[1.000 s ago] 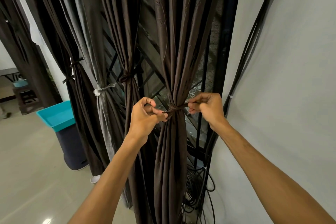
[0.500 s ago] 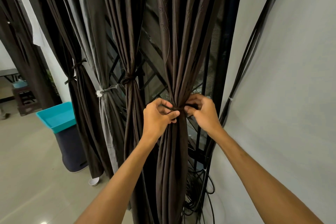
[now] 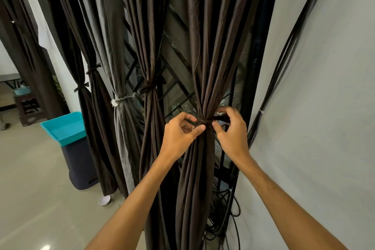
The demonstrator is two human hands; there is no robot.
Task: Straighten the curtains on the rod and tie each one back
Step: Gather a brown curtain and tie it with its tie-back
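Observation:
A dark brown curtain (image 3: 207,50) hangs right in front of me, gathered at its waist by a dark tie-back strip (image 3: 203,121). My left hand (image 3: 180,134) pinches the strip's left end, thumb against the knot. On the other side my right hand (image 3: 233,132) holds the strip's right end with curled fingers. To the left hang three more curtains: a brown one (image 3: 149,107) tied at its waist, a grey one (image 3: 119,119) bound with a pale cord (image 3: 116,102), and another brown one (image 3: 89,95) also tied.
A white wall (image 3: 314,107) stands close on the right with black cables (image 3: 284,63) running down it to a tangle on the floor (image 3: 221,223). A dark bin with a teal lid (image 3: 65,128) stands at the left, beside a small white bowl (image 3: 104,200) on the tiled floor.
Both hands had the strip's ends pulled apart a second ago. They have come in close to the knot, and the right hand's fingers now curl over the right end.

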